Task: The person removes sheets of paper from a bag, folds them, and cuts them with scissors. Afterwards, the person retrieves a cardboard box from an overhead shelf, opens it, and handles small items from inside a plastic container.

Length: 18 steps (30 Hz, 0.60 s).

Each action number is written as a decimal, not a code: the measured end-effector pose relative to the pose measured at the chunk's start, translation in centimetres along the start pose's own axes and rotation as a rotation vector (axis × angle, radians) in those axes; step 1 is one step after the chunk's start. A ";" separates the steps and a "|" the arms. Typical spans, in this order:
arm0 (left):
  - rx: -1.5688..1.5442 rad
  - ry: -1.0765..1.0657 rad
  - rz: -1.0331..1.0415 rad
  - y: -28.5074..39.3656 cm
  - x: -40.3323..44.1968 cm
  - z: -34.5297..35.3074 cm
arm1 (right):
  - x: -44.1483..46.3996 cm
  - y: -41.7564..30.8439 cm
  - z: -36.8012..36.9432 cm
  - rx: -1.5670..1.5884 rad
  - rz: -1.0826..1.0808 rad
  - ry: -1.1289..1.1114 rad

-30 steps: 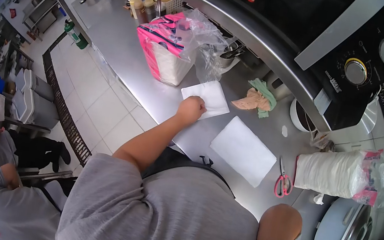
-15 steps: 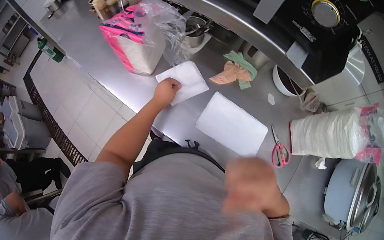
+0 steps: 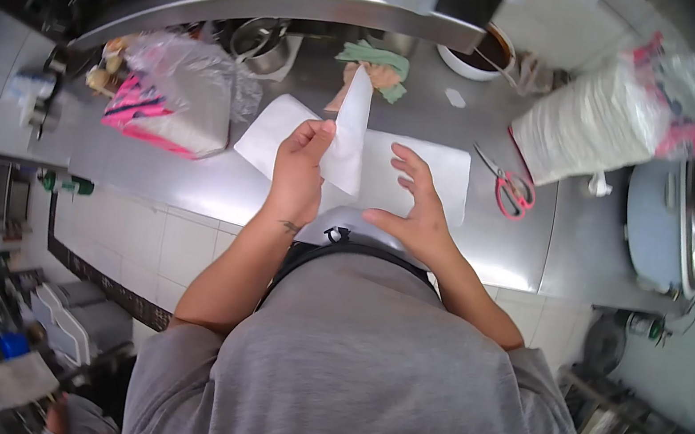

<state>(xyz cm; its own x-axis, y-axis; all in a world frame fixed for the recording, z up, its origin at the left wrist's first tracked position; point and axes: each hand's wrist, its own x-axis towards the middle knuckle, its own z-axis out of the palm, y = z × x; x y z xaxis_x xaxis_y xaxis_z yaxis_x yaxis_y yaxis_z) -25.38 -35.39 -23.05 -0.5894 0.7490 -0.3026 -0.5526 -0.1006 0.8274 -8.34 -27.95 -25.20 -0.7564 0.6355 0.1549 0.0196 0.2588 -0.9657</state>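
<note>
My left hand pinches a white paper napkin between thumb and fingers and holds it raised on edge above the steel counter. Beneath and to its left lies more white paper, flat on the counter. My right hand is open, fingers spread and curved, with nothing in it. It hovers at the near edge of a flat white paper sheet or stack, on the right; I cannot tell whether it touches. Scissors with pink-red handles rest just right of that paper.
An opened pink plastic pack of napkins stands at left, a tall napkin stack at right. Green and peach cloths, a metal pot and a white bowl of dark liquid line the back. A lidded cooker stands far right.
My left hand has lifted a napkin off the paper on the left. My right hand has come from near my body to the counter, fingers apart. The view has turned.
</note>
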 end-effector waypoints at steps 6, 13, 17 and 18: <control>0.026 0.016 -0.152 -2.5 -1.1 2.0 | -0.4 -0.8 0.3 -0.239 -0.109 0.067; -0.343 -0.138 -0.249 1.1 -1.6 3.7 | -0.5 2.4 -0.5 -0.153 -0.024 0.270; -0.440 -0.094 -0.314 2.2 -0.9 3.2 | 0.7 5.6 -1.4 -0.302 -0.120 0.345; -0.452 -0.091 -0.322 2.2 -0.8 3.0 | 0.6 7.1 -1.7 -0.325 -0.124 0.358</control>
<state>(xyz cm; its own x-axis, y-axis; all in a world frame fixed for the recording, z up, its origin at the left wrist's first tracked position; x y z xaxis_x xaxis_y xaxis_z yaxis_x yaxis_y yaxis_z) -24.39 -34.23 -19.59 -0.3065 0.8400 -0.4478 -0.9057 -0.1127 0.4086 -7.60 -24.49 -31.65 -0.4954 0.7805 0.3813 0.1899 0.5257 -0.8292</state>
